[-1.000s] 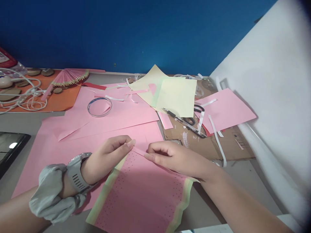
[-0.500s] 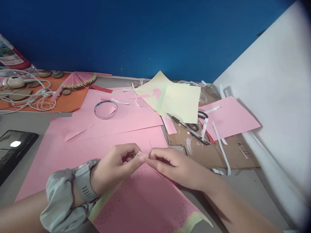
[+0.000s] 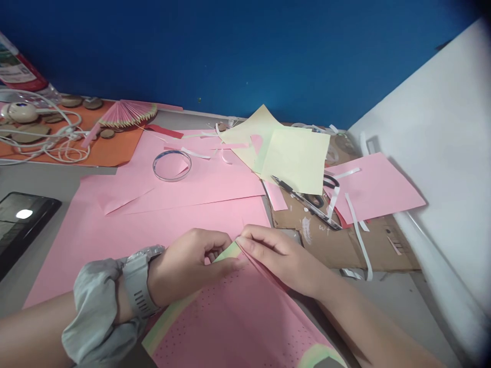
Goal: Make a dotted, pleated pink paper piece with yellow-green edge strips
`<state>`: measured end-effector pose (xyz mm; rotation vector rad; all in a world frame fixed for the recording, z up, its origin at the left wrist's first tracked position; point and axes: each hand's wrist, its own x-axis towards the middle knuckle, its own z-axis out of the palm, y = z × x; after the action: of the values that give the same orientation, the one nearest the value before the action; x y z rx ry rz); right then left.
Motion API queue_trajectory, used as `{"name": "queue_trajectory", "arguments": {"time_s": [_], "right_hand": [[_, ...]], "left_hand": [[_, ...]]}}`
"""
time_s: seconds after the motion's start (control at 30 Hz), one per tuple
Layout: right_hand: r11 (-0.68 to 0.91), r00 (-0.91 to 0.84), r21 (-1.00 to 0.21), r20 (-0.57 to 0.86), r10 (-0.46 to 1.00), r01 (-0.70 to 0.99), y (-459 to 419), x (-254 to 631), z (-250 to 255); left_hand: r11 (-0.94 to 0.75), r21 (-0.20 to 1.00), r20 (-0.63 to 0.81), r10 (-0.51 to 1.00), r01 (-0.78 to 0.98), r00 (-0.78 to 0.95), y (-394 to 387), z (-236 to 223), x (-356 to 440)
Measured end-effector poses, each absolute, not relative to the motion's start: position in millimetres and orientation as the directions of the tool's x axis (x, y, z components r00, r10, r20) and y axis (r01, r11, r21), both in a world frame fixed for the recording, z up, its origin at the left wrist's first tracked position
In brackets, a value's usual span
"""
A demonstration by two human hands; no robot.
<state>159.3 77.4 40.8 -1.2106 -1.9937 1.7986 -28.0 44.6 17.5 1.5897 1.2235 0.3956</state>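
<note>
A pink sheet of paper [image 3: 245,317] with green edges and dark dots, like watermelon, lies before me at the bottom of the head view. My left hand [image 3: 199,263] grips its far green corner, the thumb flat on top and the fingers curled beneath. Beside it, my right hand [image 3: 282,258] pinches the same corner and its right edge between thumb and fingers. A narrow fold seems to run down that right edge, partly covered by my right hand. The sheet's nearest part runs out of view.
Pink paper [image 3: 215,212] covers the table's middle, with a tape roll [image 3: 172,165] on it. Yellow sheets [image 3: 297,158], a pen [image 3: 307,202] and scissors [image 3: 330,181] lie on cardboard [image 3: 376,245] at right. A phone [image 3: 23,225], a folded paper fan [image 3: 128,113] and cables [image 3: 57,133] are left.
My left thumb has slid back from the paper's tip, and the green corner now shows between my hands. The right hand still pinches there. The camera view has shifted slightly.
</note>
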Motion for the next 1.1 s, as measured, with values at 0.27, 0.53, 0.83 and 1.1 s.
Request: {"name": "queue_trajectory", "arguments": {"time_s": [0.27, 0.53, 0.83, 1.1], "right_hand": [[-0.142, -0.664, -0.913, -0.379, 0.645, 0.383, 79.6, 161.1, 38.6], [-0.147, -0.663, -0.891, -0.421, 0.619, 0.429, 79.7, 162.1, 39.6], [-0.129, -0.679, -0.902, -0.398, 0.617, 0.411, 80.7, 162.2, 36.3], [-0.129, -0.691, -0.904, -0.398, 0.603, 0.409, 80.5, 164.3, 33.2]], "left_hand": [[0.089, 0.875, -0.327, 0.834, 0.476, 0.445, 45.3, 18.0, -30.0], [0.08, 0.88, -0.338, 0.798, 0.468, 0.499, 46.8, 15.8, -32.9], [0.071, 0.874, -0.35, 0.777, 0.48, 0.523, 49.6, 20.0, -34.5], [0.059, 0.884, -0.33, 0.781, 0.464, 0.531, 49.7, 19.4, -33.8]]}}
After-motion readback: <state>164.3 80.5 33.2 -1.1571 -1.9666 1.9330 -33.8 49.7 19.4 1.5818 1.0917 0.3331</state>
